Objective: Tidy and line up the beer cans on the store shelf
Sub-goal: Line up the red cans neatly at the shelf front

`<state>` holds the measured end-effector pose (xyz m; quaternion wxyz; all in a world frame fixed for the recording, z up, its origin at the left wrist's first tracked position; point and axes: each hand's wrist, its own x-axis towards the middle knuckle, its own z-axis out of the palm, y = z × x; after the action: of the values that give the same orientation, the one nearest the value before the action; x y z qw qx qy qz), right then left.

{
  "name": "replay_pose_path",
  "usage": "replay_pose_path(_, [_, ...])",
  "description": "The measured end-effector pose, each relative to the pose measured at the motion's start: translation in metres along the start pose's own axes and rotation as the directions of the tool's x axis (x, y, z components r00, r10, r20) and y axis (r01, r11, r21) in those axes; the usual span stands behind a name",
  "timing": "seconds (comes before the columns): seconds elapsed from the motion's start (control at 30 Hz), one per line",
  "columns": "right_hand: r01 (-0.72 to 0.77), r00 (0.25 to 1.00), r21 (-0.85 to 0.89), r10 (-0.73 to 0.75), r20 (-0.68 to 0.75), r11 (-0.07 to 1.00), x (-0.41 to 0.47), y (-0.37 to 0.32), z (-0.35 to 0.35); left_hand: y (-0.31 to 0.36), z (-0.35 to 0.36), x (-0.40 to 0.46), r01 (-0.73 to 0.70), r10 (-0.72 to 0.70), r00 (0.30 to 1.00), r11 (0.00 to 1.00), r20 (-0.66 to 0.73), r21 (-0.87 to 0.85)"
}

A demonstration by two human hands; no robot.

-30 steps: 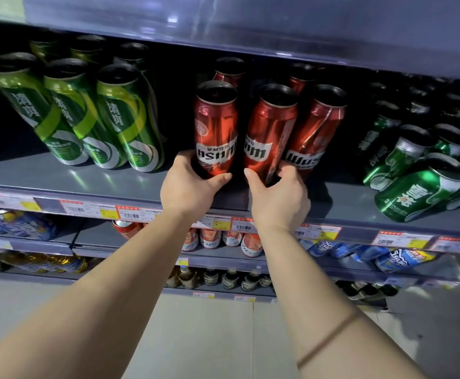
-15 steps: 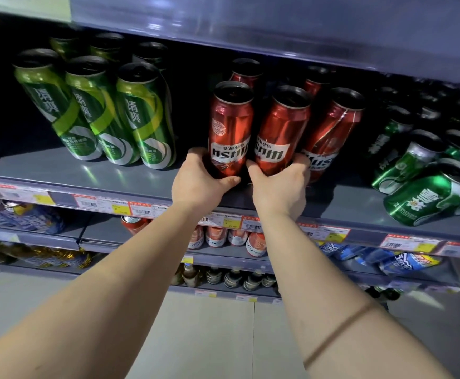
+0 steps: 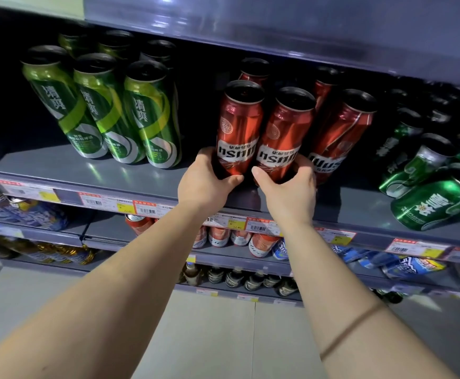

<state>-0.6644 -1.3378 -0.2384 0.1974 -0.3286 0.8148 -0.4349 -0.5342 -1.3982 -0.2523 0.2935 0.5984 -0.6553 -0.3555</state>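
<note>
Both red cans now touch at frame centre; left hand (image 3: 205, 184) grips left can (image 3: 238, 127), right hand (image 3: 289, 190) grips right can (image 3: 285, 135).

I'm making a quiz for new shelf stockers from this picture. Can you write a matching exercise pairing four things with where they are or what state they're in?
Things:
1. Tall light-green cans
2. Leftmost front red can
3. Dark-green can with white lettering
4. Second front red can

Descriptions:
A. In the right hand's grip
B. Far right, at the shelf front
C. In the left hand's grip
D. Left end of the shelf

Pairs: 1-D, 2-C, 3-B, 4-A
</note>
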Motion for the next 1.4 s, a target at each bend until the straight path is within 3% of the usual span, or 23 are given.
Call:
replay_pose_path(0.23, [0.035, 0.999, 0.017, -0.035, -0.006, 0.999, 0.001, 0.006, -0.001, 0.000, 0.001, 0.001, -0.025, 0.024, 0.999, 0.999, 0.041, 0.033])
replay_pose_path(0.33, [0.053, 0.987, 0.070, -0.041, -0.153, 0.996, 0.002, 0.021, -0.018, 0.001, 0.003, 0.003, -0.041, 0.040, 0.999, 0.997, 0.010, 0.068])
replay_pose_path(0.43, [0.030, 0.969, 0.005, -0.027, -0.247, 1.000, 0.019, 0.039, -0.040, 0.001, 0.005, 0.006, -0.024, 0.025, 1.000, 0.996, -0.008, 0.083])
replay_pose_path(0.6, [0.013, 0.999, -0.122, -0.017, -0.035, 0.992, 0.057, 0.040, -0.051, 0.001, 0.005, 0.006, -0.030, 0.032, 0.999, 0.997, -0.022, 0.071])
replay_pose_path(1.4, [0.152, 0.986, -0.178, -0.138, 0.089, 0.972, 0.048, 0.046, -0.046, -0.005, 0.005, 0.006, -0.030, 0.031, 0.999, 0.998, -0.023, 0.056])
